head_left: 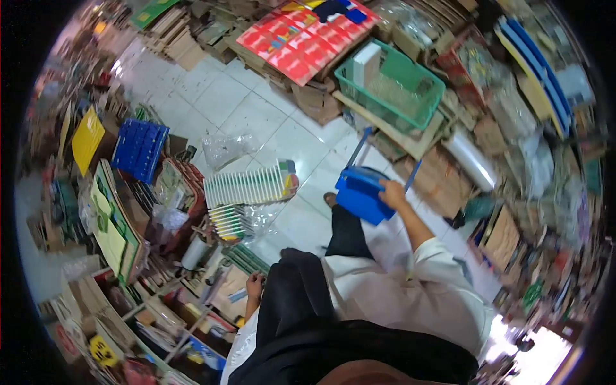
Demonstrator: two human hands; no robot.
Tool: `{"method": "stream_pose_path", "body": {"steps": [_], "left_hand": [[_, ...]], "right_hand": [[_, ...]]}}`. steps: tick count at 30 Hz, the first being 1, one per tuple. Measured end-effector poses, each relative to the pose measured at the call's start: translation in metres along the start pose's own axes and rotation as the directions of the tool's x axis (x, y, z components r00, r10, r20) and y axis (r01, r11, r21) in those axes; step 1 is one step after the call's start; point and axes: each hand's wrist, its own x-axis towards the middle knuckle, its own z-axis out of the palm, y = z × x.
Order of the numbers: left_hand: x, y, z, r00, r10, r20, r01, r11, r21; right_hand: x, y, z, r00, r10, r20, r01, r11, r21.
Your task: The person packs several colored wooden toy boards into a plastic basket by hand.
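Observation:
My right hand is closed on the edge of a blue plastic chair or stool that has blue metal legs and stands on the tiled floor in front of me. Low at my left side, my left hand hangs near the divided shelf, its fingers curled; whether they hold anything is too small to tell. On the floor between my hands lie a long row of white-edged booklets and a shorter stack, with clear plastic wrap beside them.
A green basket with a white box stands beyond the chair, near a red-and-white patterned stack. Compartment shelves are at lower left. Blue folders and cartons line the left. Boxes and a plastic roll crowd the right.

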Motion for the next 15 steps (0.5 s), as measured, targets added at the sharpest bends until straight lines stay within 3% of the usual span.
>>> {"method": "stream_pose_path", "body": {"steps": [1,2,4,5,6,8,9,12,14,15], "left_hand": [[-0.025,0.052,0.052,0.993,-0.103,-0.059,0.100,0.994,-0.048],[-0.023,0.046,0.078,0.991,-0.108,-0.076,0.102,0.991,-0.086],[-0.031,0.026,0.119,1.000,0.012,-0.004,-0.012,0.998,-0.068],[-0.047,0.051,0.142,0.999,0.047,0.011,-0.048,0.938,0.343],[-0.063,0.077,0.169,0.999,0.032,-0.012,-0.027,0.947,0.320],[-0.089,0.104,0.203,1.000,-0.021,-0.007,0.022,0.974,0.227],[-0.058,0.029,0.206,0.999,0.044,-0.015,-0.047,0.981,-0.189],[-0.081,0.009,0.233,0.985,0.064,-0.157,-0.126,0.896,-0.425],[-0.123,0.068,0.251,0.927,-0.091,-0.365,0.078,0.996,-0.050],[-0.125,0.049,0.255,0.906,-0.028,-0.421,0.091,0.988,0.129]], "right_hand": [[0.011,0.006,0.012,1.000,-0.015,0.003,0.015,0.999,0.034],[0.026,0.011,0.020,1.000,-0.031,0.002,0.031,0.997,0.066],[0.049,0.006,0.027,0.996,-0.086,0.001,0.085,0.984,0.154],[0.060,0.001,0.026,0.993,-0.118,0.024,0.113,0.983,0.144],[0.069,-0.004,0.026,0.985,-0.168,0.036,0.161,0.976,0.143],[0.080,-0.007,0.023,0.970,-0.235,0.065,0.224,0.965,0.139],[0.086,-0.009,0.018,0.964,-0.247,0.097,0.226,0.956,0.188],[0.082,-0.041,-0.033,0.921,-0.363,0.138,0.314,0.905,0.289],[0.079,-0.071,-0.061,0.909,-0.306,0.285,0.185,0.905,0.384],[0.083,-0.074,-0.057,0.897,-0.372,0.239,0.245,0.868,0.432]]}}
